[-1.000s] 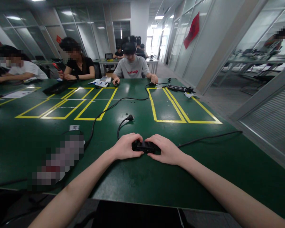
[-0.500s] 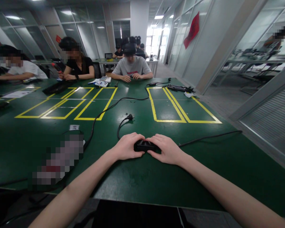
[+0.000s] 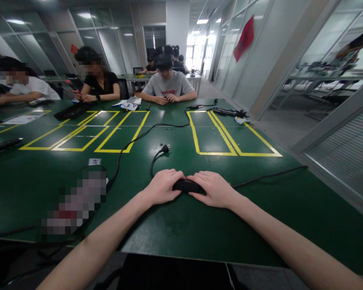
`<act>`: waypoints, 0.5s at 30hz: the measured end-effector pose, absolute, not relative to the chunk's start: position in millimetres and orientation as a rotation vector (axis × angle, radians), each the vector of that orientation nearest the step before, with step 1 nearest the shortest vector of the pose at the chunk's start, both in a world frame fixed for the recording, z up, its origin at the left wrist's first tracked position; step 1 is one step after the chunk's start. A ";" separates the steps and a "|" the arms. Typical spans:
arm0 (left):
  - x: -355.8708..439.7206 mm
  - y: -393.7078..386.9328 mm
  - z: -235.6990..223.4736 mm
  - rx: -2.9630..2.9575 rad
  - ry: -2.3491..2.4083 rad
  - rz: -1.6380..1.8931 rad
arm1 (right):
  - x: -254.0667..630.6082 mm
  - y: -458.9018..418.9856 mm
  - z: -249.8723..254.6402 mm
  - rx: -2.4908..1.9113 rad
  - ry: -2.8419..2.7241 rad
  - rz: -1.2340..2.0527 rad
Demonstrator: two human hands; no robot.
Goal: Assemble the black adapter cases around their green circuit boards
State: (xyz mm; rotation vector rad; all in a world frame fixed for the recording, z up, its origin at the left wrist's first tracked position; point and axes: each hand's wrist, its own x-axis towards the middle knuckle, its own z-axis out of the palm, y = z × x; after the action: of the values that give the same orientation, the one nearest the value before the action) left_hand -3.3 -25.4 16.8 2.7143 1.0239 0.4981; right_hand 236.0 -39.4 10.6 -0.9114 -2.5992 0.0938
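Note:
A black power adapter [image 3: 186, 185] lies low over the green table [image 3: 184, 233], held from both ends. My left hand [image 3: 165, 186] wraps its left end, thumb on the near side and fingers over the top. Around the right end, my right hand [image 3: 211, 188] is closed in the same way. A cord with a black plug [image 3: 165, 148] curves from behind my left hand, prongs pointing right. To the right of my right hand, a black cable [image 3: 269, 174] runs towards the table's right edge. The adapter's ends are covered by my hands.
A blurred-out long object [image 3: 78, 201] lies at the left beside a small label [image 3: 94, 162]. A long black cable [image 3: 148, 131] crosses the table. Yellow tape outlines [image 3: 216, 154] mark the far half, near a folded black tripod-like item [image 3: 229, 112]. Several people sit beyond.
The adapter has rolled slightly between my hands, so a plainer dark face shows now. My hands have barely shifted. At the far left, a dark long object has moved further into view.

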 end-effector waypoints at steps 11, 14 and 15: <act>-4.0 -28.8 19.7 2.707 0.978 0.487 | 239.0 -39.5 13.3 -0.886 -2.658 0.103; -5.3 -28.6 22.5 2.699 0.951 0.497 | 240.5 -39.4 14.1 -0.912 -2.648 0.131; -5.5 -28.8 23.3 2.702 0.937 0.492 | 241.0 -39.2 14.0 -0.912 -2.637 0.139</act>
State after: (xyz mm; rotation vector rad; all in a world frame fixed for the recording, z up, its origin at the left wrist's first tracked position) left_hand -5.5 -28.8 23.3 2.7017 0.9373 0.4923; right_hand 241.0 -39.2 14.0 -0.9118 -2.6369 0.1385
